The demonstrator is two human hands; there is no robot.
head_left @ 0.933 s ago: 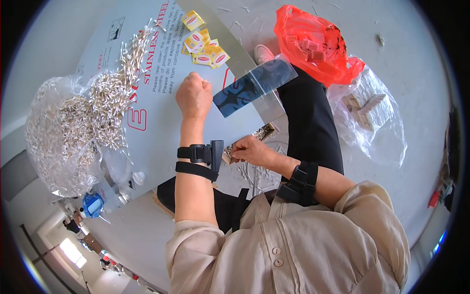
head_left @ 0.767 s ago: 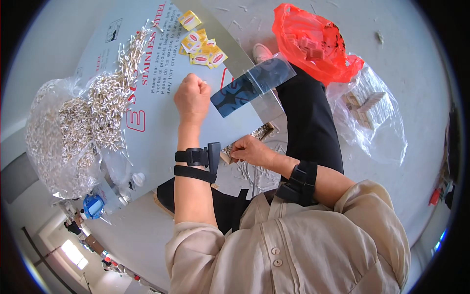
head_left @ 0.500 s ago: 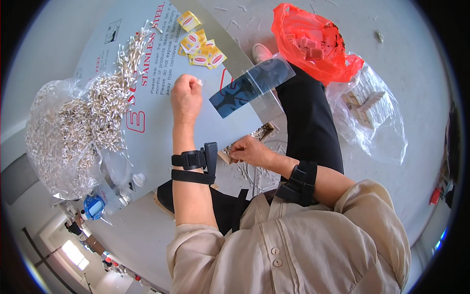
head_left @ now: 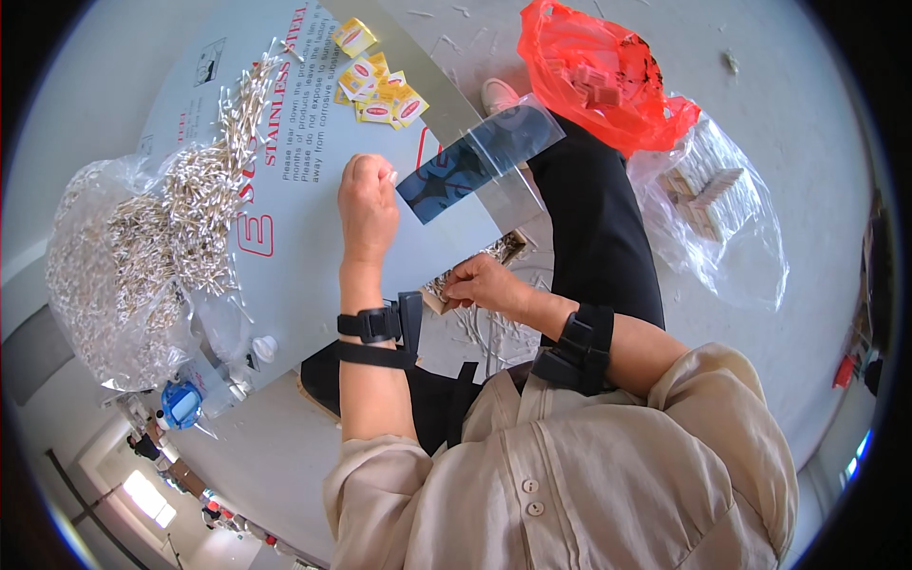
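Grey tabletop (head_left: 294, 285), left hand (head_left: 369, 207) pinching white bit (head_left: 392, 178), right hand (head_left: 486, 285) at box (head_left: 433, 301), grip unclear

Left hand (head_left: 369, 204) curled into a fist, forearm (head_left: 377, 399) reaching forward, right hand (head_left: 484, 285) lower, fingers (head_left: 462, 287) bent.

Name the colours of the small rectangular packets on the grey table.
The packets are yellow and white with red details; best in head view.
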